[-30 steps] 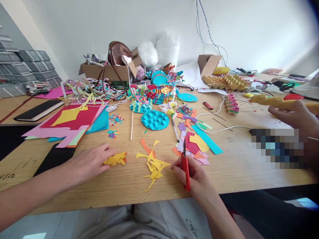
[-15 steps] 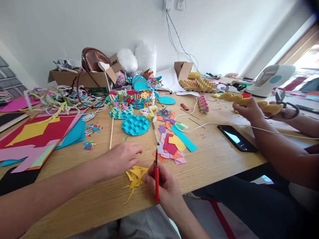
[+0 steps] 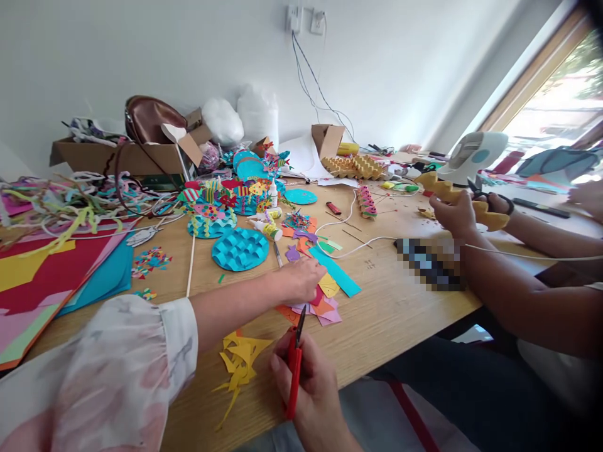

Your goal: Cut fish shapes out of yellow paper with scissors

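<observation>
My right hand (image 3: 308,380) is closed around a pair of scissors (image 3: 294,376) with red handles, their dark blades together and pointing away from me. Over the pile of coloured paper pieces (image 3: 328,309) is my left hand (image 3: 301,280), its fingers bent down and close together. Whatever lies under those fingertips is hidden. Yellow paper scraps (image 3: 240,364) lie on the table to the left of the scissors. Just beyond my left hand are a pen (image 3: 277,254), a blue paper strip (image 3: 336,270) and a round blue paper piece with a wavy surface (image 3: 240,249).
At the right, a co-worker's hands (image 3: 455,213) hold a yellow zigzag-edged piece (image 3: 490,215) and dark scissors. A white cable (image 3: 377,240) crosses the table. Glue bottles (image 3: 266,229), a wooden stick (image 3: 191,267), coloured sheets (image 3: 94,276) and a cardboard box (image 3: 103,157) stand or lie around.
My left hand has moved right, from beside the yellow scraps to over the coloured paper pile. The scissors stay in my right hand, tilted a little more. The camera view has turned slightly right.
</observation>
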Available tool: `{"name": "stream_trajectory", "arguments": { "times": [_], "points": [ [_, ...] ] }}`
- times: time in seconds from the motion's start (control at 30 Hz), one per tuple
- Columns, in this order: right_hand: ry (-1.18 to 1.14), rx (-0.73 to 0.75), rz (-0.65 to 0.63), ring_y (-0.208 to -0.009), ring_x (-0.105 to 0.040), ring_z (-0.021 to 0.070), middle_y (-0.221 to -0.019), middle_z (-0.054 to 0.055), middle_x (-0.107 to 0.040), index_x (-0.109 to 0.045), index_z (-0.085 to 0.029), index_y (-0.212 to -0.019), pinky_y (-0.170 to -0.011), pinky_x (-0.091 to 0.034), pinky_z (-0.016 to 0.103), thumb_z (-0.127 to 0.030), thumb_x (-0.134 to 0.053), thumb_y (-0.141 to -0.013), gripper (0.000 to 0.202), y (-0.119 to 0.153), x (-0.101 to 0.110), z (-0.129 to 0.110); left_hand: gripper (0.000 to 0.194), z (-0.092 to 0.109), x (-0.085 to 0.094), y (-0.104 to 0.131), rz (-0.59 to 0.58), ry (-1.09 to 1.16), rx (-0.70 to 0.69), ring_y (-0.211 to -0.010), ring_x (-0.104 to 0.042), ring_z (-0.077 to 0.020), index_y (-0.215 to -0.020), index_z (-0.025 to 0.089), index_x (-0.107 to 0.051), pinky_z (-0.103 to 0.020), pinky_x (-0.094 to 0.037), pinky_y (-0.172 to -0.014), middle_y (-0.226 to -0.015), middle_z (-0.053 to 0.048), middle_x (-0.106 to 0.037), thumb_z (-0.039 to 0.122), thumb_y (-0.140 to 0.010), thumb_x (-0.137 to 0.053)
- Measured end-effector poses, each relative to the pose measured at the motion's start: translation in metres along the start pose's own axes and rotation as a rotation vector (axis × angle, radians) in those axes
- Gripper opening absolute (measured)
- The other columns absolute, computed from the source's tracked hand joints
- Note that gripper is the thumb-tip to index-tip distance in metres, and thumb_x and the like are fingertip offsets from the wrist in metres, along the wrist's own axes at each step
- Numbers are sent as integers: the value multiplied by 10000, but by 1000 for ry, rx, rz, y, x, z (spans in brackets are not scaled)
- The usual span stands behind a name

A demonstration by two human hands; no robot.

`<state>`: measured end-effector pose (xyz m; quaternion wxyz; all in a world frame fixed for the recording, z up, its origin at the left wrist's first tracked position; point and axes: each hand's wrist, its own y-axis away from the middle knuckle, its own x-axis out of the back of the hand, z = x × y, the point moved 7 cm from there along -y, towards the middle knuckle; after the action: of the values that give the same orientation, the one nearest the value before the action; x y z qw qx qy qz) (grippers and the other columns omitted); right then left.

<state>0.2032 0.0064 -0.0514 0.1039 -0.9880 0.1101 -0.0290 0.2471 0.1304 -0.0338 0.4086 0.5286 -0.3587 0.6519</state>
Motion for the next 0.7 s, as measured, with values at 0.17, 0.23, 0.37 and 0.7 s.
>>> {"name": "stream_trajectory", "arguments": {
  "times": [0.17, 0.23, 0.37, 0.7],
  "points": [
    [35, 0, -2, -519, -391, 110, -604, -34, -450, -493, -190, -722, -466, -349, 204, -250, -530, -785, 95, 0, 0, 1, 239, 6, -5, -4, -29, -103, -33, -975, -619, -315, -965, 57, -643, -400, -537, -732, -1025, -214, -648, 29, -772, -505],
    [34, -20, 2, -519, -390, 112, -602, -33, -448, -496, -190, -718, -465, -350, 205, -259, -536, -773, 97, 0, 0, 3, 220, 7, -3, -3, -28, -133, -45, -983, -619, -278, -970, 75, -639, -391, -533, -757, -1020, -168, -657, 20, -812, -496],
    [22, -59, 13, -519, -390, 116, -604, -28, -453, -499, -193, -709, -465, -357, 209, -273, -549, -756, 106, -1, 0, 4, 126, 5, -1, -3, -4, -158, -37, -935, -629, -208, -965, 120, -631, -386, -526, -787, -996, -70, -667, 119, -873, -544],
    [-60, -71, 29, -540, -407, 118, -622, -32, -463, -516, -192, -737, -491, -368, 213, -298, -600, -775, 140, 1, 2, 5, 250, -22, 56, 28, 283, -25, 61, -879, -634, -191, -920, 153, -606, -309, -504, -762, -968, -80, -667, 41, -869, -388]
  ]
}}
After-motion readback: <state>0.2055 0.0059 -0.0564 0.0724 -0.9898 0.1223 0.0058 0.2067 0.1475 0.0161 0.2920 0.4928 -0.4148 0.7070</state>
